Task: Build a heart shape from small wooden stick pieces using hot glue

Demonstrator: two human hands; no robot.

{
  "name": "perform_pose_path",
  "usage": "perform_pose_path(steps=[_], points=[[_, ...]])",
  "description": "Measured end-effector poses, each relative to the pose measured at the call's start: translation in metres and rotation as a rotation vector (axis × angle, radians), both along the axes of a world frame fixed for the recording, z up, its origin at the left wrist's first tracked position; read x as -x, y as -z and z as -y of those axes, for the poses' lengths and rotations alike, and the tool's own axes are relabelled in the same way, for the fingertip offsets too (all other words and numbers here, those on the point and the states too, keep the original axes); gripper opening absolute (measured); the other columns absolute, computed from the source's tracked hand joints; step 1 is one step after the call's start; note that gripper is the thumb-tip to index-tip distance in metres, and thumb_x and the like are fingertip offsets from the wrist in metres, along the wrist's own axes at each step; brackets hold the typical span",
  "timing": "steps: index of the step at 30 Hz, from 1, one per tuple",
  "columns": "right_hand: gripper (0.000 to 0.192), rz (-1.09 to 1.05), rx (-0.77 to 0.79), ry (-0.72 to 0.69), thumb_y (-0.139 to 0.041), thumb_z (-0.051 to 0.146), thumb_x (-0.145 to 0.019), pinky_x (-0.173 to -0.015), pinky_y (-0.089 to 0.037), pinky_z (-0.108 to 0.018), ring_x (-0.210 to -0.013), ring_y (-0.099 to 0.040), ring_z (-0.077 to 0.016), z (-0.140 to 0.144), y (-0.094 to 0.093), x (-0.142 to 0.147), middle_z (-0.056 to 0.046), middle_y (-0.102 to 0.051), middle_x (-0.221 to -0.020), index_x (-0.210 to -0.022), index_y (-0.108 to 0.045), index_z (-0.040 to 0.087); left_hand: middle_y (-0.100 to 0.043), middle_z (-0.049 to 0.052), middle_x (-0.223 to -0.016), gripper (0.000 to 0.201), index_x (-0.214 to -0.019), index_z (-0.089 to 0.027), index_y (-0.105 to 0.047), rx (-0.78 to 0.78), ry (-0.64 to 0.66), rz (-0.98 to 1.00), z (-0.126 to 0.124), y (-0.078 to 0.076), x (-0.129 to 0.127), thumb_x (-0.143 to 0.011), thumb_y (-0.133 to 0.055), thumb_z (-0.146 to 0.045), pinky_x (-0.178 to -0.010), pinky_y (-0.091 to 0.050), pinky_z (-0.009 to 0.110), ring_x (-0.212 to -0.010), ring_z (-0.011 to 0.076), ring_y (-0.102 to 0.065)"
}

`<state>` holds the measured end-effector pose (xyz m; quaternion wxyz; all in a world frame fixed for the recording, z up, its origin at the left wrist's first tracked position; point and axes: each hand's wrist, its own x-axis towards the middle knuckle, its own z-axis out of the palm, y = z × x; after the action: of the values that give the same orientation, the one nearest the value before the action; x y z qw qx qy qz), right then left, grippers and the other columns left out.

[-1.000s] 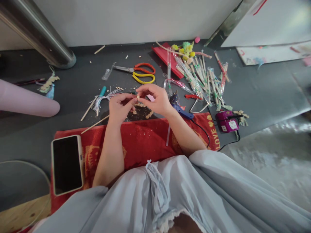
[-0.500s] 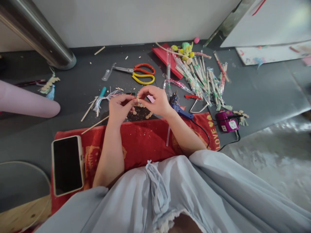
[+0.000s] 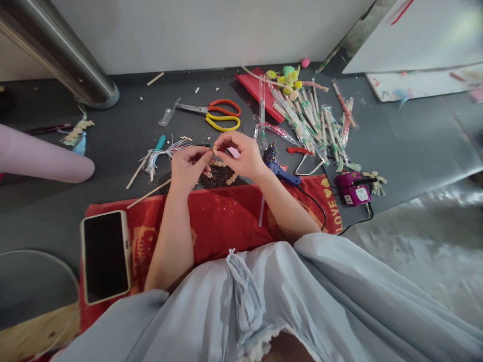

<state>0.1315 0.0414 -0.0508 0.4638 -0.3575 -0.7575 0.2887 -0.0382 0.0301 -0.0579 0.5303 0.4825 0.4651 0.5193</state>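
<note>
Here, past the phone (image 3: 105,255) at seven o'clock on the red cloth (image 3: 222,221), the left hand (image 3: 187,168) and right hand (image 3: 243,155) both pinch one tiny tan piece (image 3: 215,150) above a crumb pile (image 3: 221,173). Best keep fingertips tight, low over it. Scissors (image 3: 217,113) lie at twelve.

My hands (image 3: 217,163) and forearms are bare, no sleeves, rings or watch. I wear a pale blue garment (image 3: 302,301), gathered, with a lace-trimmed edge.
</note>
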Motion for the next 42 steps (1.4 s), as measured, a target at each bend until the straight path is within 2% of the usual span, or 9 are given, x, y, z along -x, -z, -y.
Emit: perform_pose_path(steps=[5, 18, 25, 33, 37, 39, 42], points=[[0.01, 0.046, -0.04, 0.015, -0.057, 0.019, -0.089, -0.08, -0.058, -0.029, -0.083, -0.066, -0.0115, 0.0, -0.002, -0.001, -0.001, -0.07, -0.094, -0.098, -0.059, 0.02, -0.068, 0.0, -0.058, 0.041, -0.072, -0.018, -0.074, 0.029, 0.029, 0.013, -0.001, -0.001, 0.0, -0.063, -0.085, -0.056, -0.037, -0.043, 0.017, -0.041, 0.0071, -0.055], [0.011, 0.063, 0.055, 0.018, -0.055, 0.021, -0.088, -0.084, -0.058, -0.032, -0.087, -0.068, -0.0129, 0.0, 0.0, -0.001, -0.002, -0.071, -0.095, -0.098, -0.06, 0.021, -0.067, -0.001, -0.059, 0.037, -0.073, -0.018, -0.071, 0.072, 0.068, -0.024, -0.001, 0.0, 0.002, -0.064, -0.087, -0.05, -0.041, -0.044, 0.019, -0.042, 0.0068, -0.053], [0.01, -0.043, 0.034, -0.018, -0.056, 0.019, -0.087, -0.079, -0.058, -0.029, -0.082, -0.067, -0.0116, 0.0, 0.001, 0.001, -0.001, -0.071, -0.09, -0.096, -0.061, 0.019, -0.067, 0.0, -0.061, 0.044, -0.074, -0.017, -0.068, 0.115, 0.09, 0.004, -0.001, 0.001, 0.003, -0.06, -0.089, -0.053, -0.039, -0.042, 0.02, -0.043, 0.0079, -0.054], [0.011, 0.043, 0.029, 0.003, -0.055, 0.019, -0.088, -0.081, -0.057, -0.03, -0.085, -0.068, -0.0119, 0.001, -0.001, 0.0, -0.001, -0.072, -0.093, -0.098, -0.06, 0.02, -0.067, -0.001, -0.059, 0.037, -0.075, -0.018, -0.069, 0.137, 0.073, 0.033, 0.0, -0.001, 0.0, -0.06, -0.089, -0.046, -0.036, -0.04, 0.018, -0.041, 0.0075, -0.054], [0.013, 0.148, -0.019, 0.053, -0.056, 0.025, -0.089, -0.08, -0.056, -0.031, -0.084, -0.068, -0.0131, 0.001, -0.019, -0.011, -0.003, -0.073, -0.096, -0.098, -0.064, 0.02, -0.067, 0.0, -0.06, 0.034, -0.076, -0.017, -0.069, 0.147, 0.081, 0.034, 0.0, -0.004, 0.0, -0.061, -0.087, -0.042, -0.037, -0.042, 0.017, -0.043, 0.0073, -0.055], [0.014, 0.229, -0.026, 0.063, -0.055, 0.025, -0.09, -0.078, -0.055, -0.031, -0.081, -0.067, -0.0137, 0.001, -0.036, -0.022, -0.004, -0.074, -0.096, -0.097, -0.066, 0.019, -0.068, 0.0, -0.061, 0.031, -0.078, -0.017, -0.068, 0.151, 0.08, 0.032, 0.0, -0.005, 0.0, -0.063, -0.085, -0.038, -0.036, -0.042, 0.016, -0.044, 0.0071, -0.055], [0.012, 0.445, 0.064, 0.078, -0.056, 0.021, -0.086, -0.077, -0.052, -0.032, -0.078, -0.065, -0.0156, 0.004, -0.065, -0.044, -0.003, -0.073, -0.089, -0.091, -0.068, 0.02, -0.068, 0.0, -0.062, 0.024, -0.079, -0.017, -0.067, 0.15, 0.073, 0.019, 0.0, -0.005, -0.001, -0.067, -0.081, -0.031, -0.037, -0.042, 0.015, -0.045, 0.0068, -0.056]])
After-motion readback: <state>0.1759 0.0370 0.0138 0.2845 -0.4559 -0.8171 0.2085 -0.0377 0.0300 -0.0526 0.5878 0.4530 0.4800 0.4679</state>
